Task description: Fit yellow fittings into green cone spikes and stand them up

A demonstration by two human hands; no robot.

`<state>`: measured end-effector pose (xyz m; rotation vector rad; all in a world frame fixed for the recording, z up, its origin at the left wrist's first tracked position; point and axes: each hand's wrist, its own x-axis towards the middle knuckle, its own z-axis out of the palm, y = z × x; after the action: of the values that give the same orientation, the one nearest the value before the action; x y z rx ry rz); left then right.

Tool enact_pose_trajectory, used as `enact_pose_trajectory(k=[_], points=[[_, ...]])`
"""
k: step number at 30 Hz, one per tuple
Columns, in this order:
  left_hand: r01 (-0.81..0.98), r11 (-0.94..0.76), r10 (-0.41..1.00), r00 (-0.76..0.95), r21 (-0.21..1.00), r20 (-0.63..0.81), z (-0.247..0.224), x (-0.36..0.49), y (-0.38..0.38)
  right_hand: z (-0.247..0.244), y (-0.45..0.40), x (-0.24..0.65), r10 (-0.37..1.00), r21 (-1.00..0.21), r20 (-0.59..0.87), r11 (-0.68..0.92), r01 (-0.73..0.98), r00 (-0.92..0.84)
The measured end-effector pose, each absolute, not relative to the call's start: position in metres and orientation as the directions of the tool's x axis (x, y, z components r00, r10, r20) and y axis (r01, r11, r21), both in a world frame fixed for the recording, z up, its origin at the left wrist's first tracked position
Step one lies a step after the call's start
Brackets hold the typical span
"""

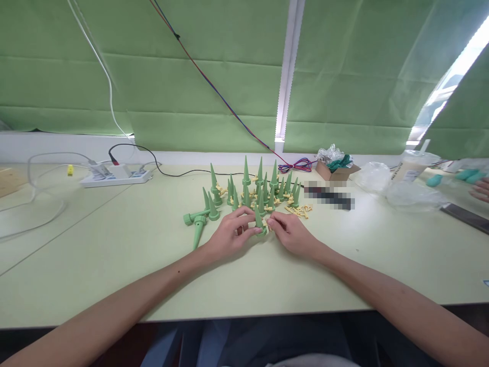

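Observation:
Between my two hands a green plastic spike stands upright on the table, point up. My left hand grips it low down from the left, thumb near its base. On its right side, my right hand pinches a small pale yellow piece against the base; the fingers partly hide it. Just behind stand many more green spikes in a cluster, several with yellow pieces at their bases. Loose yellow pieces lie to the right of the cluster. Two green spikes lie on their sides left of my left hand.
A white power strip with plugs and cables sits at the back left. Toward the back right are a small cardboard box, a drink cup, plastic bags and a phone. Another person's hand shows at the right edge.

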<state>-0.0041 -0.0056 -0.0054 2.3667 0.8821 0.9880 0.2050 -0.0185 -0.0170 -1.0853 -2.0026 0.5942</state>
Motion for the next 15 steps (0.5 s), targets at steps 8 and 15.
enact_pose_trajectory(k=[8,15], points=[[0.390,-0.824,0.567,0.555,0.411,0.609,-0.0128,-0.0066,0.0024,-0.0157,-0.0199,0.2034,0.866,-0.716,0.386,0.498,0.489,-0.317],[0.456,-0.669,0.744,0.411,0.587,0.527,-0.0083,-0.0021,0.0002,-0.0164,-0.0188,0.2033,0.870,-0.725,0.437,0.492,0.483,-0.229]])
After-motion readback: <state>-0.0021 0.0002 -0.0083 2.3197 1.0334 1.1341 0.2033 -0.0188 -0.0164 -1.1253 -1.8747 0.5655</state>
